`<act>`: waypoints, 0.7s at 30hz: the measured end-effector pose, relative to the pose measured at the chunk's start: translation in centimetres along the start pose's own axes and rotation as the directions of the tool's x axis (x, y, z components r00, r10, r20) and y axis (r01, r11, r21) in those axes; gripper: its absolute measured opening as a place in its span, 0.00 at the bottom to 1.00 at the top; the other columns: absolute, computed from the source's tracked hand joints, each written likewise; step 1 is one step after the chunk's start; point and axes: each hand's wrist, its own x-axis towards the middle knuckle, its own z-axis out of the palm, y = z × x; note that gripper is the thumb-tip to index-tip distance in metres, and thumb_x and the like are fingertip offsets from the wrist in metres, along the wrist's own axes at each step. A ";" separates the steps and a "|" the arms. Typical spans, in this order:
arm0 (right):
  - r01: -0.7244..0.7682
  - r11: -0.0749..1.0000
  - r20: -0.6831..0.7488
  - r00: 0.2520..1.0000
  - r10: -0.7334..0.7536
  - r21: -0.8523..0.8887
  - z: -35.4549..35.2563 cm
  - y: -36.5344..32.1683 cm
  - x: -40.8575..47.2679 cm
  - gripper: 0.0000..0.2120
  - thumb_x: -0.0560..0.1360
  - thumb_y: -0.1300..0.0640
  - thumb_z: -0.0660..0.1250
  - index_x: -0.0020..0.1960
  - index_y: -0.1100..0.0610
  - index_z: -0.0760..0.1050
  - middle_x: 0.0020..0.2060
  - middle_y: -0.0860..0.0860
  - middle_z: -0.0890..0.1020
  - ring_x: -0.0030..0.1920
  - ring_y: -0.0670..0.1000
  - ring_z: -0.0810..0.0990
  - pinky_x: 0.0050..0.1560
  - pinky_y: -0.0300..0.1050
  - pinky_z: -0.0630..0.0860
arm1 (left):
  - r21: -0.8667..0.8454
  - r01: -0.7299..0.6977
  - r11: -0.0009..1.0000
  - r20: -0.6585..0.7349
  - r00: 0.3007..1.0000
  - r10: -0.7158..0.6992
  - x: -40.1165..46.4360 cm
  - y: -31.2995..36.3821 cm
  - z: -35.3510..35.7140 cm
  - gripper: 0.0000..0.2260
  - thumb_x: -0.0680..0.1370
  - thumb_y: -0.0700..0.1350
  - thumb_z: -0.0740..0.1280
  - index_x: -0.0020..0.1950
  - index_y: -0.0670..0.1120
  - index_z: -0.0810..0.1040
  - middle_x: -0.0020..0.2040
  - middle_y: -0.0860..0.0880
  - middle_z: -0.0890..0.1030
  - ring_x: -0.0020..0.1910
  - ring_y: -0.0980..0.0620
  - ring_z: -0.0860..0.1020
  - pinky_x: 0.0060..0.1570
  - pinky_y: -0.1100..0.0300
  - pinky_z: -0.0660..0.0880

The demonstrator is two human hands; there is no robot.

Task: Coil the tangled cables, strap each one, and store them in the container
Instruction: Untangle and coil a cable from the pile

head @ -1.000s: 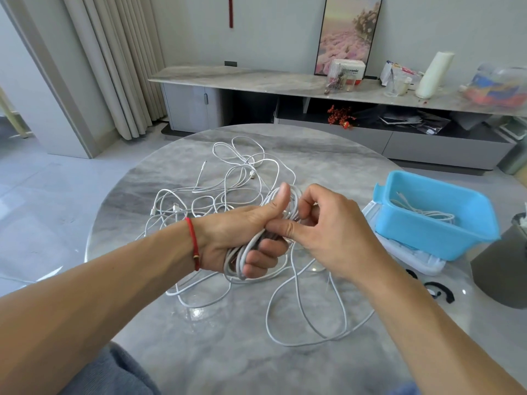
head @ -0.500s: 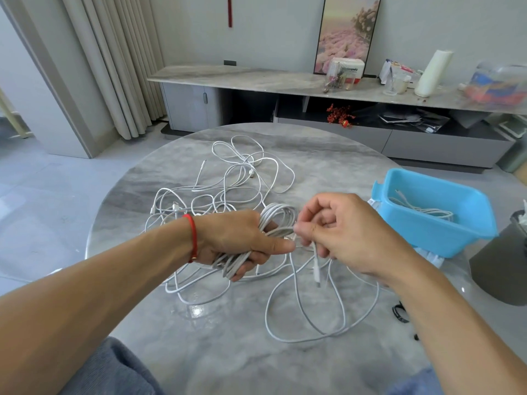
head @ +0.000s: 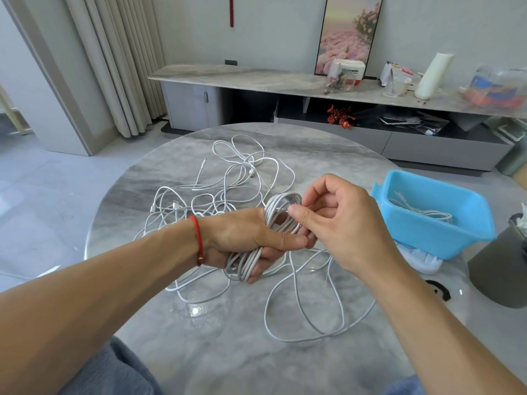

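My left hand (head: 245, 240) grips a coiled bundle of white cable (head: 281, 208) above the round marble table (head: 228, 352). My right hand (head: 342, 223) pinches the cable at the top of the coil with thumb and fingers. The free tail of this cable (head: 319, 317) trails in loops on the table below my hands. A tangle of other white cables (head: 228, 181) lies behind my left hand. The blue container (head: 445, 238) sits at the right with one coiled white cable (head: 422, 210) inside.
A white lid (head: 425, 260) lies under the blue container. Black straps (head: 440, 290) lie near the table's right edge, beside a dark grey bin (head: 499, 272). Behind the table runs a low sideboard (head: 256, 78) carrying clutter.
My right hand rose from below the coil to its top, bringing cable round the bundle. The left hand stayed gripping the coil.
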 end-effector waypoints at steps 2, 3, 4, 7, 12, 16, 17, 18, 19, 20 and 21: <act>0.079 0.984 -0.047 0.995 -0.087 -0.161 0.1 -0.1 0.1 0.12 0.73 0.53 0.79 0.43 0.51 0.75 0.33 0.48 0.82 0.30 0.45 0.81 0.35 0.41 0.79 | 0.004 -0.018 1.000 -0.046 0.999 0.018 0.0 0.0 0.0 0.14 0.81 0.40 0.68 0.35 0.45 0.74 0.23 0.49 0.65 0.18 0.53 0.68 0.21 0.61 0.71; 0.110 0.967 -0.080 0.988 -0.131 -0.231 0.1 -0.1 0.0 0.12 0.73 0.48 0.79 0.45 0.49 0.75 0.35 0.46 0.82 0.33 0.45 0.80 0.36 0.36 0.76 | -0.013 -0.027 1.000 -0.042 0.999 0.026 0.0 0.0 0.1 0.19 0.81 0.38 0.65 0.30 0.47 0.73 0.22 0.50 0.65 0.18 0.53 0.68 0.21 0.62 0.70; 0.118 0.959 -0.111 0.982 -0.150 -0.256 0.0 -0.1 0.0 0.14 0.73 0.43 0.77 0.47 0.48 0.75 0.37 0.46 0.81 0.37 0.44 0.79 0.38 0.34 0.75 | -0.040 -0.035 0.999 -0.021 0.999 0.035 0.0 0.2 0.2 0.22 0.82 0.37 0.63 0.28 0.49 0.72 0.21 0.51 0.64 0.17 0.54 0.68 0.21 0.62 0.70; -0.079 0.996 -0.010 0.997 0.079 0.032 0.0 -0.3 0.2 0.25 0.71 0.31 0.71 0.57 0.49 0.76 0.46 0.49 0.85 0.48 0.46 0.84 0.55 0.44 0.81 | -0.164 -0.042 0.985 0.055 0.997 0.052 -0.2 0.6 0.6 0.17 0.82 0.35 0.60 0.34 0.47 0.71 0.23 0.51 0.63 0.17 0.54 0.66 0.20 0.64 0.69; -0.341 0.850 0.538 0.839 0.082 0.402 0.9 -0.5 0.2 0.28 0.73 0.39 0.74 0.62 0.59 0.81 0.57 0.60 0.85 0.59 0.54 0.84 0.63 0.50 0.79 | -0.126 0.016 0.992 0.214 0.977 0.012 0.0 0.4 1.6 0.21 0.78 0.34 0.57 0.25 0.46 0.65 0.20 0.51 0.64 0.16 0.55 0.66 0.19 0.66 0.68; -0.196 0.885 0.428 0.904 -0.004 0.422 1.8 -0.5 0.0 0.11 0.79 0.48 0.70 0.45 0.55 0.84 0.55 0.58 0.86 0.59 0.57 0.85 0.60 0.53 0.81 | -0.029 0.094 0.995 0.198 0.977 -0.086 0.2 0.4 1.6 0.21 0.76 0.36 0.57 0.22 0.46 0.64 0.18 0.50 0.64 0.16 0.55 0.65 0.20 0.66 0.66; -0.194 0.871 0.384 0.923 0.007 0.452 2.2 -0.6 -0.1 0.14 0.79 0.48 0.70 0.42 0.57 0.82 0.53 0.62 0.86 0.58 0.58 0.85 0.60 0.54 0.81 | -0.045 0.105 0.994 0.200 0.975 -0.094 0.2 0.4 1.6 0.22 0.77 0.35 0.56 0.23 0.46 0.64 0.19 0.50 0.64 0.17 0.55 0.66 0.21 0.66 0.67; -0.189 0.860 0.338 0.941 0.021 0.474 2.6 -0.5 -0.1 0.18 0.78 0.46 0.70 0.39 0.59 0.79 0.51 0.66 0.85 0.57 0.58 0.86 0.59 0.53 0.82 | -0.067 0.112 0.991 0.204 0.974 -0.096 0.4 0.5 1.6 0.22 0.77 0.34 0.56 0.23 0.45 0.65 0.19 0.50 0.65 0.18 0.55 0.67 0.22 0.65 0.69; -0.182 0.857 0.291 0.956 0.039 0.482 2.9 -0.5 -0.1 0.21 0.78 0.44 0.69 0.37 0.60 0.76 0.49 0.69 0.84 0.55 0.58 0.87 0.58 0.53 0.82 | -0.083 0.104 0.991 0.197 0.977 -0.086 0.6 0.6 1.6 0.21 0.77 0.33 0.56 0.24 0.44 0.66 0.20 0.50 0.65 0.20 0.54 0.70 0.25 0.63 0.73; -0.173 0.866 0.244 0.968 0.061 0.469 3.1 -0.5 0.1 0.23 0.79 0.42 0.69 0.35 0.60 0.74 0.47 0.69 0.84 0.53 0.58 0.88 0.57 0.54 0.83 | -0.091 0.082 0.993 0.175 0.982 -0.065 0.9 0.8 1.6 0.18 0.77 0.32 0.56 0.28 0.41 0.69 0.21 0.49 0.66 0.23 0.51 0.74 0.29 0.60 0.77; -0.167 0.876 0.205 0.975 0.080 0.452 3.3 -0.5 0.3 0.24 0.79 0.42 0.69 0.33 0.58 0.73 0.45 0.67 0.85 0.51 0.58 0.88 0.57 0.54 0.83 | -0.087 0.056 0.995 0.145 0.989 -0.043 1.2 1.1 1.6 0.13 0.78 0.32 0.57 0.34 0.37 0.71 0.23 0.48 0.67 0.27 0.48 0.78 0.33 0.55 0.80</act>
